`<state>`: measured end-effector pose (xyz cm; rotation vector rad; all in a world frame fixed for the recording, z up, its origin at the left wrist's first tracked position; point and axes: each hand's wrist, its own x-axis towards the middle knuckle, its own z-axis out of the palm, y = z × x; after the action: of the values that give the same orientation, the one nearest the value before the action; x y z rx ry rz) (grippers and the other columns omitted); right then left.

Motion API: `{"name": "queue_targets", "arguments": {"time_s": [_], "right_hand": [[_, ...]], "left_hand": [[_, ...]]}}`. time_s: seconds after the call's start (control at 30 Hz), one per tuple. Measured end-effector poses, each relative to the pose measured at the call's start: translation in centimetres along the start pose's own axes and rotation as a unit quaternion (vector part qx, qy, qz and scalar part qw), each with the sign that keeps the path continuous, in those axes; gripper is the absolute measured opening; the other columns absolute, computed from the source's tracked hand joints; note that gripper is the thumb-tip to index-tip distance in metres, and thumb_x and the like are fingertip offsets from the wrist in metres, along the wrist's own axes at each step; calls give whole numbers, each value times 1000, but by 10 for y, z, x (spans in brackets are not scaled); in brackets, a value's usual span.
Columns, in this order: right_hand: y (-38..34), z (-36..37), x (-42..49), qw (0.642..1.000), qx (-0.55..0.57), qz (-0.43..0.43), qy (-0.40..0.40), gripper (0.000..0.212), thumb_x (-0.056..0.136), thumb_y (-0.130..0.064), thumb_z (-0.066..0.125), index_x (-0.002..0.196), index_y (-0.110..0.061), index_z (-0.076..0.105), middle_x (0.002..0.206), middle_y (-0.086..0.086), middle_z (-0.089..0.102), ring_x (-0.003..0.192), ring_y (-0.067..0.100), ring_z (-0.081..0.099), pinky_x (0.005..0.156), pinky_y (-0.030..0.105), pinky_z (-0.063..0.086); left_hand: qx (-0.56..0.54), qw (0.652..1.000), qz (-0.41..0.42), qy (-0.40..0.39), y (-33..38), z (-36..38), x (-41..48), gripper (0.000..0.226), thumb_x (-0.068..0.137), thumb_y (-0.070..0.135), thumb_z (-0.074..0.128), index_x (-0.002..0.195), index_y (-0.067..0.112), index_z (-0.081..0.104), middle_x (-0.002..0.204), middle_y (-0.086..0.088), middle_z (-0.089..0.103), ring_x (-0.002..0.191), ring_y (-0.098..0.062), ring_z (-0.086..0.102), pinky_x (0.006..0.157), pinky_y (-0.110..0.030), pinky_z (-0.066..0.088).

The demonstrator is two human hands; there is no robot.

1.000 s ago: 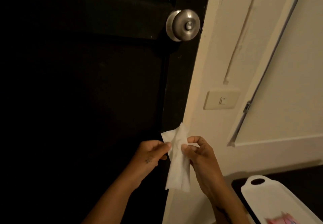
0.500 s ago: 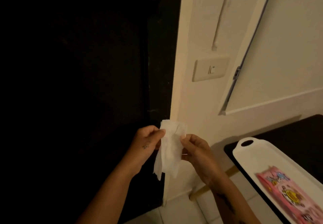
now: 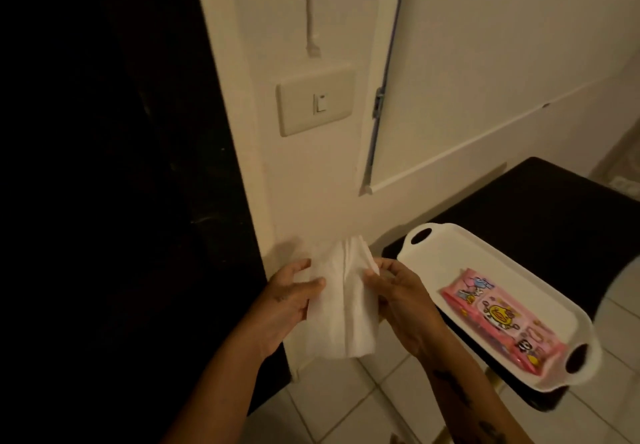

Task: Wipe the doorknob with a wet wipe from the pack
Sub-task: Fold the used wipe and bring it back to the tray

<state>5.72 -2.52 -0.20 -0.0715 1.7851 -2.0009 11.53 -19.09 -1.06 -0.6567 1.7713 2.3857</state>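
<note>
A white wet wipe (image 3: 341, 308) hangs spread between both hands in front of the cream door frame. My left hand (image 3: 287, 299) pinches its left edge and my right hand (image 3: 394, 296) pinches its right edge near the top. The pink wipe pack (image 3: 502, 317) with cartoon prints lies in a white handled tray (image 3: 436, 246) at the right. The dark door (image 3: 114, 183) fills the left side. The doorknob is out of view above the frame.
The tray rests on a black table (image 3: 540, 211) at the right. A light switch (image 3: 317, 104) sits on the cream wall above my hands. Pale floor tiles (image 3: 346, 405) show below.
The view has tilted down and right, so the doorknob left the frame and the tray and pack came into sight. My hands have pulled the wipe wider open.
</note>
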Motion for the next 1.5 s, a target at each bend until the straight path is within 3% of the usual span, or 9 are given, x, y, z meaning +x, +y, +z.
{"name": "queue_targets", "arguments": {"time_s": [0.2,0.37,0.53,0.67,0.8,0.9,1.07,1.33,1.5], "right_hand": [[3,-65,22,996,-54,-49,57,41,88,-8,53,113,-38,40,88,8,70,82,23,68,68,39,58],[0,-122,46,997,-35,-43,51,32,87,-3,54,115,-19,55,79,-6,71,78,12,67,59,24,54],[-2,-169,74,998,-4,-23,56,40,78,8,60,109,-18,57,107,5,64,96,21,64,77,37,57],[1,-196,94,997,27,-13,69,43,73,17,59,103,-14,58,106,3,62,94,16,63,65,21,57],[8,-216,112,995,-27,-8,93,41,70,21,61,100,-8,61,109,10,61,98,24,60,81,33,54],[14,-224,127,989,-83,-8,125,31,70,17,64,97,0,64,106,12,62,96,26,60,84,34,52],[22,-235,156,977,-168,16,132,2,78,-5,67,81,-5,67,88,11,63,72,17,56,58,17,44],[30,-249,201,971,-128,123,159,22,87,-20,59,72,-4,55,72,9,57,61,15,52,52,21,43],[44,-258,219,939,-189,163,239,18,83,-20,64,87,-4,58,97,15,59,72,19,57,52,20,45]], "left_hand": [[42,997,54,-41,-6,47,55,55,84,2,60,124,36,47,86,15,72,84,-3,68,64,-17,53],[81,992,24,-91,-4,94,95,49,80,-1,62,120,26,55,106,-2,71,98,-15,66,72,-19,53],[160,983,-6,-90,-1,140,131,61,71,-11,67,128,4,48,110,-9,65,96,-16,63,76,-18,52],[196,978,-18,-66,-3,169,155,64,67,-16,69,126,0,49,103,-7,64,86,-10,63,63,-12,54],[241,970,-13,-28,-8,186,172,59,70,-15,67,125,-1,50,108,-13,62,87,-17,62,61,-13,54],[279,960,-12,-23,-11,191,184,54,74,-16,64,125,-4,49,109,-15,61,89,-18,60,66,-12,53],[381,923,-19,-57,-13,188,216,36,82,-1,62,118,-3,57,108,-19,64,90,-21,60,75,-22,49],[301,941,-130,-79,-26,185,281,15,89,19,56,90,5,62,96,-16,61,86,-25,57,75,-34,49],[336,935,-98,-50,-33,208,322,13,89,15,56,94,5,62,97,-14,60,95,-30,57,84,-42,49]]}}
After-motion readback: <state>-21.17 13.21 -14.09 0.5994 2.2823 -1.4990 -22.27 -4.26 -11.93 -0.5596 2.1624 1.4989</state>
